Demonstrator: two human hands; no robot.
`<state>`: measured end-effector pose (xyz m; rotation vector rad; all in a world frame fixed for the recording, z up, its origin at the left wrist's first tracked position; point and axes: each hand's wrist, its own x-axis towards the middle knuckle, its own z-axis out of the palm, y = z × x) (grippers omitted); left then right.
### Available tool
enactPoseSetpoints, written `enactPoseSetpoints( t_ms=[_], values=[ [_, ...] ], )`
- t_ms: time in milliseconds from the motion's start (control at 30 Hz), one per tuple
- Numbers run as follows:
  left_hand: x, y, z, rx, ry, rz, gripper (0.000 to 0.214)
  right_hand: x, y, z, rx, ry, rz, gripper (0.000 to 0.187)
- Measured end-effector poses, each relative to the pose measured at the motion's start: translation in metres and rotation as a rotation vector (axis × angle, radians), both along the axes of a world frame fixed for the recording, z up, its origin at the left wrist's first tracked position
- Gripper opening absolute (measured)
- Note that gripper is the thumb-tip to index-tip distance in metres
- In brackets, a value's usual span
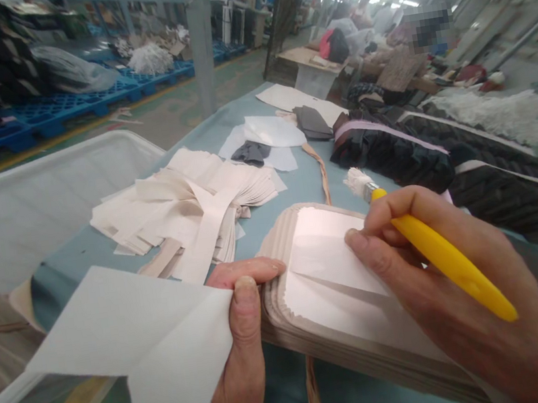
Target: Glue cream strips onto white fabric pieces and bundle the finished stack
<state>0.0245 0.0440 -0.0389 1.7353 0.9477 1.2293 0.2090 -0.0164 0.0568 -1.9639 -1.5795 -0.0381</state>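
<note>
My left hand (241, 333) pinches a white notched sheet (99, 321) between thumb and forefinger, and the sheet hangs out to the left. Its forefinger tip touches the corner of a thick stack of beige rounded panels (276, 247). In my right hand (436, 271) is a brush with a yellow handle (451, 268); its white-caked bristles (359, 181) point up and away. Thumb and forefinger of that hand also rest at a white piece (327, 253) lying on the top panel, one edge of it lifted. The far right of the stack is hidden behind my right hand.
Left of the stack lies a loose pile of cream pieces (183, 201). Behind it are white and dark grey pieces (312, 122). Black bundles (387, 150) lie at the right. A white bin (45, 194) stands at the left, and a person (400, 67) is in the background.
</note>
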Motion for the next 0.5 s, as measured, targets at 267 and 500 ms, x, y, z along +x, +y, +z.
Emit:
enactPoseSetpoints(
  t_ms=[267, 500],
  values=[
    [0.0009, 0.0008, -0.0007, -0.008, -0.013, -0.001, 0.03, -0.0023, -0.0017, 0.0006, -0.051, 0.052, 0.005, 0.012],
    [-0.0002, 0.0011, 0.0005, 0.006, 0.011, 0.027, 0.035, 0.0001, -0.0008, 0.0026, -0.101, 0.029, -0.067, 0.009]
  ],
)
